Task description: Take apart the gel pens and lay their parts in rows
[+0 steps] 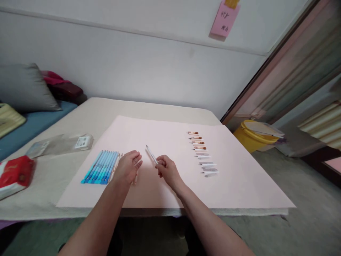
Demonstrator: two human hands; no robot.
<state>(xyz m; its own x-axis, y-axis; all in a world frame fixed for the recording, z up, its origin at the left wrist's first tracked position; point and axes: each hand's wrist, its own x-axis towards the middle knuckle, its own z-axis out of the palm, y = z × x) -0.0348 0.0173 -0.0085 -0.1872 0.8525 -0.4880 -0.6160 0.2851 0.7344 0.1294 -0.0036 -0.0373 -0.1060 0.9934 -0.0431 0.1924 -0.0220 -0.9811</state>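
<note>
While the right hand (167, 170) pinches a white pen (151, 154) by its near end above the pink sheet (165, 133), the left hand (128, 166), fingers loosely parted, covers some pale pens (116, 165); whether it touches them is unclear. The white pen looks light, stiff and smooth, probably best taken mid-barrel.

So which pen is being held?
The white, dark-tipped pen gripped in the right hand, between the row of blue pens and the spaced-out column of slim pieces. The blue ones lie side by side on the pink sheet.
</note>
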